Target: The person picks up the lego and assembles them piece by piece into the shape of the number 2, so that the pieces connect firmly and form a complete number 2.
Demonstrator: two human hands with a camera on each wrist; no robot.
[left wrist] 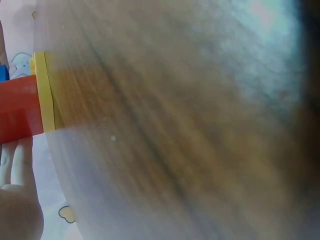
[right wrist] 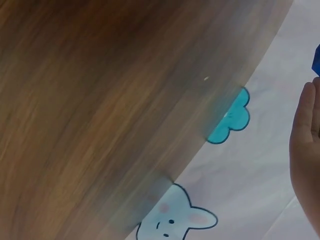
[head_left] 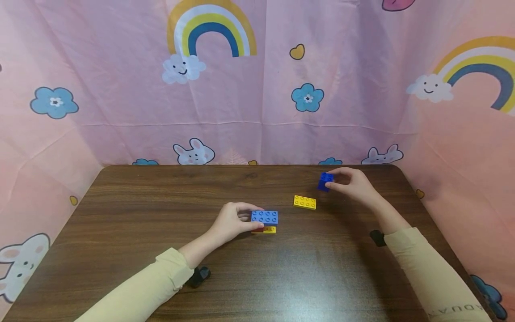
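Near the middle of the table, my left hand [head_left: 235, 222] grips a small stack of toy building bricks between thumb and fingers. On top of the stack is a light blue studded brick [head_left: 264, 217]. Beneath it, a red brick [left wrist: 20, 109] sits on a thin yellow plate [left wrist: 46, 92]. Farther right, my right hand [head_left: 358, 185] pinches a dark blue brick [head_left: 325, 181] by its sides. Only a sliver of that brick shows in the right wrist view. Between the hands lies another yellow studded brick [head_left: 304, 202], touched by neither.
The brown wooden table [head_left: 161, 197] reaches back to a pink printed curtain [head_left: 249, 98]. More curtain hangs along both sides. Dark devices [head_left: 200, 276] are worn under both wrists, close above the tabletop.
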